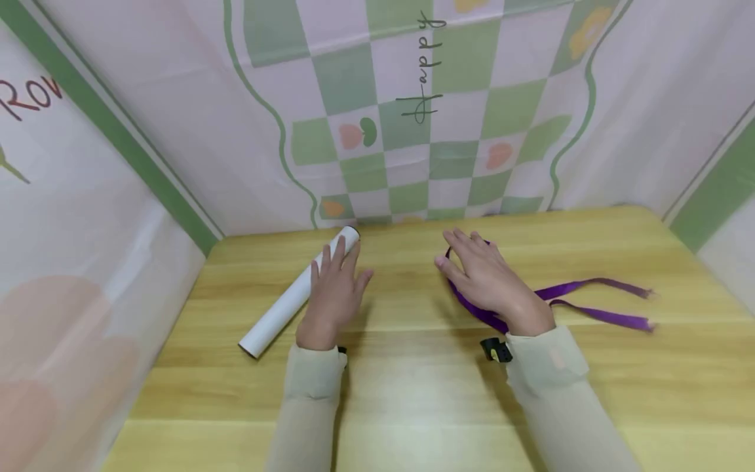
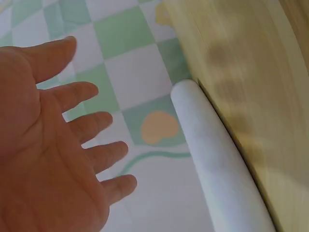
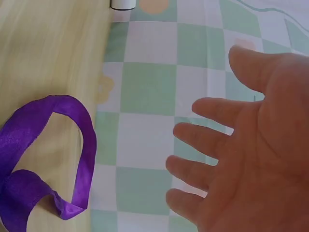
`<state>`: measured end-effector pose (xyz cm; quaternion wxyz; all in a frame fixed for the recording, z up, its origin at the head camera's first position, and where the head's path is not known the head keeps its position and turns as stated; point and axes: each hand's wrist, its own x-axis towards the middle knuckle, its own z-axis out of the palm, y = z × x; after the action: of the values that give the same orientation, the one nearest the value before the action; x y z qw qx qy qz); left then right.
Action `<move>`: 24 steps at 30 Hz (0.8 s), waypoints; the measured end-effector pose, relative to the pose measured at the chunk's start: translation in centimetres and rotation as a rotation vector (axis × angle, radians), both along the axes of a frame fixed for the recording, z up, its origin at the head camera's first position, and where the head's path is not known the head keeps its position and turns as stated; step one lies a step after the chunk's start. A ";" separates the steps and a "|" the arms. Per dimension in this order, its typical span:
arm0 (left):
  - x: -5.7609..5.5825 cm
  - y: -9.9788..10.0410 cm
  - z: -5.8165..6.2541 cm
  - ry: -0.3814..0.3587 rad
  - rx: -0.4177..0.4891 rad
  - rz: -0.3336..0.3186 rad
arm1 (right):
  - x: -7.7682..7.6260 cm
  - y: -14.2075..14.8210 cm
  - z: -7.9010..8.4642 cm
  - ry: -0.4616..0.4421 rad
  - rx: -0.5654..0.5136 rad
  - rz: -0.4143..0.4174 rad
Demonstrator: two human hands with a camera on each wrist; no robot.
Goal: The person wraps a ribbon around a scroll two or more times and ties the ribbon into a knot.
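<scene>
My left hand (image 1: 337,293) hovers palm down beside a white paper roll (image 1: 282,314), its fingers spread and overlapping the roll's far part in the head view. In the left wrist view a gap shows between the fingertips and the roll (image 2: 212,150). A purple ribbon (image 1: 601,314) lies looped on the table at the right, its two frayed ends trailing to the right. Over the loop my right hand (image 1: 489,278) is held with straight fingers, hiding part of it. The right wrist view shows that palm bare, apart from the ribbon (image 3: 87,159).
Both things lie on a wooden table (image 1: 407,387). Behind it hangs a checked green and white cloth (image 1: 407,164) with writing, and another printed cloth (image 1: 88,229) stands along the left side. A small black device (image 1: 497,350) is strapped at the right wrist.
</scene>
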<state>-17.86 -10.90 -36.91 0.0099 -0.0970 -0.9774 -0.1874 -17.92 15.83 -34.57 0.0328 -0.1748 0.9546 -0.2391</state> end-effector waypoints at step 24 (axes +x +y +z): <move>-0.2 2.9 -0.9 0.230 0.151 -0.372 | -1.2 -0.3 -3.3 -0.202 0.115 0.129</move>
<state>-18.08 -7.99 -37.84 0.0935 -0.2952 -0.9184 -0.2462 -19.12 15.50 -37.89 0.1541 -0.2087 0.9453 -0.1979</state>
